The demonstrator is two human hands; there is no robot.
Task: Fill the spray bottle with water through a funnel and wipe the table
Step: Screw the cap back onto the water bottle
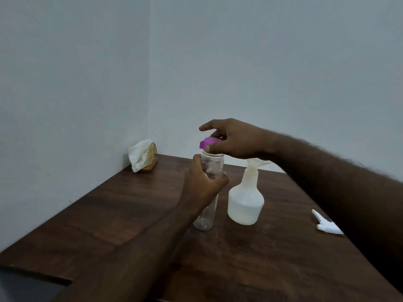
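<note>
Single head-worn wide-angle view looks forward and down from close by, across the table (109, 214) toward the wall corner (150, 83)

The cap (210, 143) is purple, the spray bottle (245, 201) white, the table (261, 269) dark wood-grained.

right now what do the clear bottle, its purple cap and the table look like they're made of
The clear bottle looks like thin transparent plastic, glossy and see-through to its base. The purple cap seems opaque moulded plastic, smooth, dull sheen. The table is dark brown wood or wood-look laminate: grain streaks, soft sheen; I cannot tell which.
</note>
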